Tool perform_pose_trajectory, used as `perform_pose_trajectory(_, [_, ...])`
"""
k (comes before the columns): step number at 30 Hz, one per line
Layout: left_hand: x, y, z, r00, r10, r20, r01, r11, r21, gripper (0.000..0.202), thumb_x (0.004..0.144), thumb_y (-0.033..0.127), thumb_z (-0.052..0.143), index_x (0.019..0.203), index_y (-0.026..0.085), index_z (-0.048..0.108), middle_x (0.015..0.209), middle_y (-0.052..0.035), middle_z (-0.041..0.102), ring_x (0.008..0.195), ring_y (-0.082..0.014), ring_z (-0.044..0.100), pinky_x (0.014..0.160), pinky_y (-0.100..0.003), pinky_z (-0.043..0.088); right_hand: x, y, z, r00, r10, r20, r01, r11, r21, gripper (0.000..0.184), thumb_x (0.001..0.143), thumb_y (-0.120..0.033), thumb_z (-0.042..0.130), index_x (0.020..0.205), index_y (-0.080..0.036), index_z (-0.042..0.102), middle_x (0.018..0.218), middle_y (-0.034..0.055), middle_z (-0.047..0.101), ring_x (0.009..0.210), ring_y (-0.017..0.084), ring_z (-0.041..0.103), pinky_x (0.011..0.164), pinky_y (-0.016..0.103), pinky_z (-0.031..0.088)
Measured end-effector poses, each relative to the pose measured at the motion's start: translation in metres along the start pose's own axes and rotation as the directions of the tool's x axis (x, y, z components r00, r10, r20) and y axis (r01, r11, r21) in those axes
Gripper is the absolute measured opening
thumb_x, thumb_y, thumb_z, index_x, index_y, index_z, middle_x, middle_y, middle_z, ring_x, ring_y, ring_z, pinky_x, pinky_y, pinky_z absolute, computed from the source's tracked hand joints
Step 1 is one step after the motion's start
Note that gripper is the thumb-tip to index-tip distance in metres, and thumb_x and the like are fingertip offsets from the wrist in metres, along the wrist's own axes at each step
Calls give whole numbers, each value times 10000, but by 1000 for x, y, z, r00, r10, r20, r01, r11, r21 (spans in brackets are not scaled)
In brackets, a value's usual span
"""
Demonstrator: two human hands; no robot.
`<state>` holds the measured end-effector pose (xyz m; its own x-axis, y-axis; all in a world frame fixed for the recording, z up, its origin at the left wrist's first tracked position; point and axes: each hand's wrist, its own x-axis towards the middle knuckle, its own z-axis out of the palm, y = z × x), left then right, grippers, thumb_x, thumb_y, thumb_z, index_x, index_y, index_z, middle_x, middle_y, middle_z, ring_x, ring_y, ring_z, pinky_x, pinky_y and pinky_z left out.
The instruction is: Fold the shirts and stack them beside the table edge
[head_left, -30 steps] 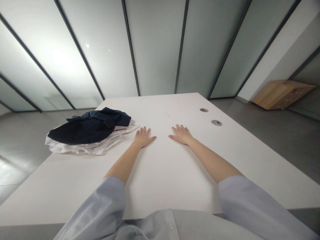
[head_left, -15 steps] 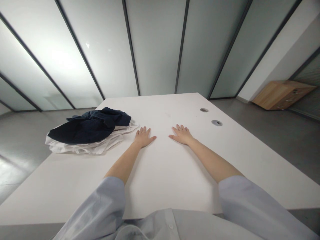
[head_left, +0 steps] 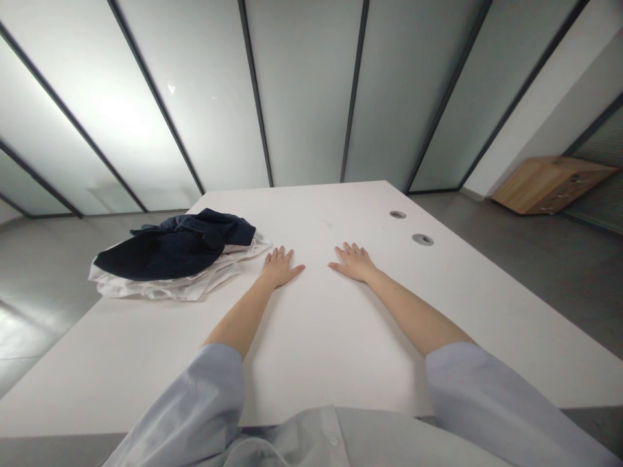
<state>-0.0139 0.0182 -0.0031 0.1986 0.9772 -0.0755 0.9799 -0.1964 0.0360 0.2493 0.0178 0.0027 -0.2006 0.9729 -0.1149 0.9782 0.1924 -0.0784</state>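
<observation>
Palm down on the white table point(head_left: 311, 350), my left hand point(head_left: 278, 267) lies flat with its fingers spread. My right hand point(head_left: 354, 262) rests the same way a short distance to its right, thumbs pointing toward each other. Neither hand holds anything. Just left of my left hand is a heap of clothes: a crumpled dark navy garment point(head_left: 170, 250) on top of white fabric point(head_left: 189, 287). Folds hide what kinds of garments these are. The white fabric's right edge comes close to my left fingertips.
Two round cable grommets point(head_left: 422, 239) are set into the table's right side. Past the far edge stands a frosted glass partition point(head_left: 304, 91) with dark frames. A wooden drawer cabinet point(head_left: 545, 185) sits on the grey floor at the right.
</observation>
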Motion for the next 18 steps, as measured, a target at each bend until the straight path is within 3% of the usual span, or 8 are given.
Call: perform_pose_trajectory(18, [-1, 1, -2, 1000, -12, 15, 12, 1000, -12, 881, 859, 777, 195, 1540, 220, 237, 1618, -122, 136, 1481, -326, 125, 1182, -485, 143, -1, 0, -1, 1000, -5, -4, 5, 1000, 3, 864, 871, -763, 222, 1540, -217, 251, 1612, 147, 164, 1465, 371, 130, 1157, 529, 119])
